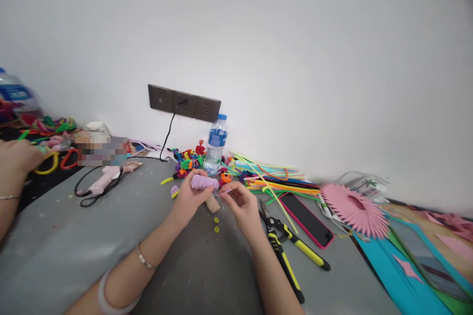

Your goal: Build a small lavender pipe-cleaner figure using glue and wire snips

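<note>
My left hand (189, 202) is closed around a lilac roll of tightly wound pipe cleaner (201, 183). Close to its right end, my right hand (241, 203) pinches with thumb and forefinger what looks like a thin lilac strand of the same pipe cleaner. Just below, between the hands, is a beige wound coil (213, 204); whether it joins the lilac one I cannot tell. Two small yellow-green pieces (217, 229) lie on the grey table under my hands. Pruning shears (283, 236) with yellow and black handles lie partly opened beside my right wrist.
Behind my hands stand a water bottle (216, 142), colourful pipe-cleaner figures (188, 160) and loose pipe cleaners (281, 179). A phone (308, 221) and pink paper fan (356, 209) lie rightward. Leftward are a corded pink glue gun (105, 180) and another person's hand (20, 155).
</note>
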Tool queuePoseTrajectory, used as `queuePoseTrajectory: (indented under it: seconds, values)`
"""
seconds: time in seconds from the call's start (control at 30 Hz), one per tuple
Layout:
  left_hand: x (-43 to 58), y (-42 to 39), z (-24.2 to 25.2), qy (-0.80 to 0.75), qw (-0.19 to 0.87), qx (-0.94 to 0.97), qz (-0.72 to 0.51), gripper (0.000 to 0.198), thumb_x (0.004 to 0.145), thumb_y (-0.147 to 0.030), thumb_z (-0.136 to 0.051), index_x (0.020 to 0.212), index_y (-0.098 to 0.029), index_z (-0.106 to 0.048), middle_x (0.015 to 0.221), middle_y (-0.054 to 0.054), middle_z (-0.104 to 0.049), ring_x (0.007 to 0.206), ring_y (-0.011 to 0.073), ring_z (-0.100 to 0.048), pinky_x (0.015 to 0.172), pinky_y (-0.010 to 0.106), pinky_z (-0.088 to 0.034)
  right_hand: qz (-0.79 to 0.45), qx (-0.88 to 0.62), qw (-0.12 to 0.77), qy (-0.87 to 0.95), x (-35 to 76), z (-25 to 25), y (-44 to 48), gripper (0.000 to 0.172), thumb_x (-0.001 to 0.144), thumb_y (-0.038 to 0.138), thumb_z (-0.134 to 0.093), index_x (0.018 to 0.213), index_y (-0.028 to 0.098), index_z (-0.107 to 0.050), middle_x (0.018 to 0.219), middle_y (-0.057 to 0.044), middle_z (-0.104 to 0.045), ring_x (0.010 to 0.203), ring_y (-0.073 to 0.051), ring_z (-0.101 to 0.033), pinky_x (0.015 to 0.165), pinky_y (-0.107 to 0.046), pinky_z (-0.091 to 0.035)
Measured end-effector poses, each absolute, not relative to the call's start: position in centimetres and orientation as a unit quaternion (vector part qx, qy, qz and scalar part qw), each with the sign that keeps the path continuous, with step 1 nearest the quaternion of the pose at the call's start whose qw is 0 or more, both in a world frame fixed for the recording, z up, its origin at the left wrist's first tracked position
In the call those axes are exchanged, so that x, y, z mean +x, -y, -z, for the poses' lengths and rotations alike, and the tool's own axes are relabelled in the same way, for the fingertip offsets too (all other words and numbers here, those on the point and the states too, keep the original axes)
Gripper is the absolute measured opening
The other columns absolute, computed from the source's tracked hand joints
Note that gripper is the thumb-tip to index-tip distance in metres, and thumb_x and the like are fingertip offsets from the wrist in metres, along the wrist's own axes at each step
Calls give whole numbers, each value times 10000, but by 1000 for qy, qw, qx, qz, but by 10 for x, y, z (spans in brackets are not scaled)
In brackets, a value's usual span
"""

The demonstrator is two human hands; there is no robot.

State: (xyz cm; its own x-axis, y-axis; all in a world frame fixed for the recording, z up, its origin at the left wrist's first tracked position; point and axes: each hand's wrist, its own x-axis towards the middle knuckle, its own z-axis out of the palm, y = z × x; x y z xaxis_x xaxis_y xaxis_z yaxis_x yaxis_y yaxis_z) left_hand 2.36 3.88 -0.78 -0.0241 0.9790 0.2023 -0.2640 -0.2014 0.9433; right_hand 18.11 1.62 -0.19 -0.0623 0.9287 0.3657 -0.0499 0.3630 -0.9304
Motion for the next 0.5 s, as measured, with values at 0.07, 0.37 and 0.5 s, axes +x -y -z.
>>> queuePoseTrajectory:
  seconds: [0.07,0.37,0.5]
  values:
    - [24,-40,9,-379,504,475,-613,325,662,-209,-746,919,-189,-549,804,-33,-559,662,100,-530,632,206,-442,-427,-362,576,596,183,1,-17,101,820,296,-702,817,202,-666,793,-24,-669,770,-171,-616,727,-283,-492]
    - [25,-39,8,-410,509,493,-575,339,633,-209,-749,899,-197,-539,745,-52,-543,647,102,-525,607,196,-435,-389,-392,557,620,190,-6,-15,52,779,230,-736,752,196,-709,740,-26,-704,723,-171,-622,705,-283,-478]
    - [27,-37,7,-413,533,477,-564,350,611,-225,-775,880,-193,-554,719,-51,-557,633,108,-530,592,202,-425,-392,-398,546,624,189,-8,-14,64,755,241,-751,730,195,-713,723,-25,-710,696,-170,-621,691,-282,-484]
